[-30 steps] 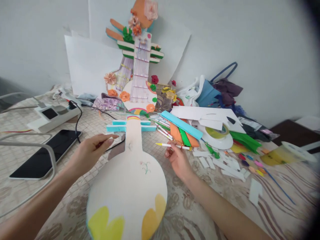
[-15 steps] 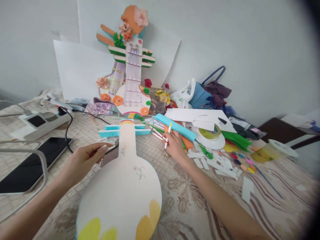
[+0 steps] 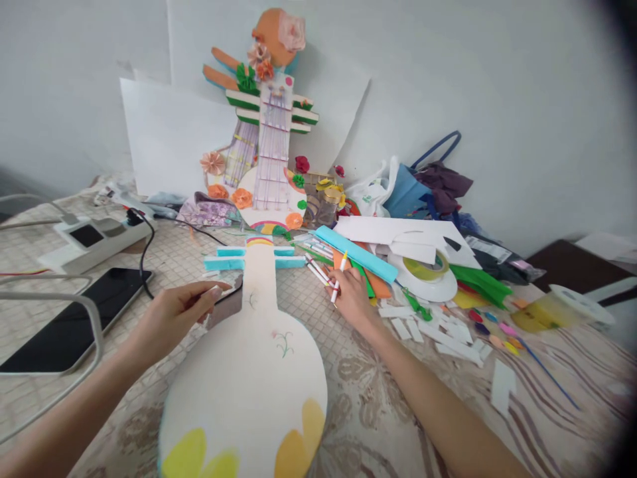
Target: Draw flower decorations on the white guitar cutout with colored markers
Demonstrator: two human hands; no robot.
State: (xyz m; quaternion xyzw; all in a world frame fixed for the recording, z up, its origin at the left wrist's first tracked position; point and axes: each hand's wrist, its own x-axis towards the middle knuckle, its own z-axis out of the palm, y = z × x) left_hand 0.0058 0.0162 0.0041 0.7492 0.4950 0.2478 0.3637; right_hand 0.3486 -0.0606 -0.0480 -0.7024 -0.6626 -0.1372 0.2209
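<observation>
At table centre lies the white paper guitar. Left hand, at its nine o'clock, pinches the neck edge shut. Right hand, at two o'clock, clamps a yellow-capped marker beside loose markers.

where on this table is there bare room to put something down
Bare cloth lies right of the guitar cutout, beyond the right forearm toward the near edge, and between the phone and the cutout's neck. It is crowded around the right hand: markers, foam strips, tape roll, white scraps.
</observation>
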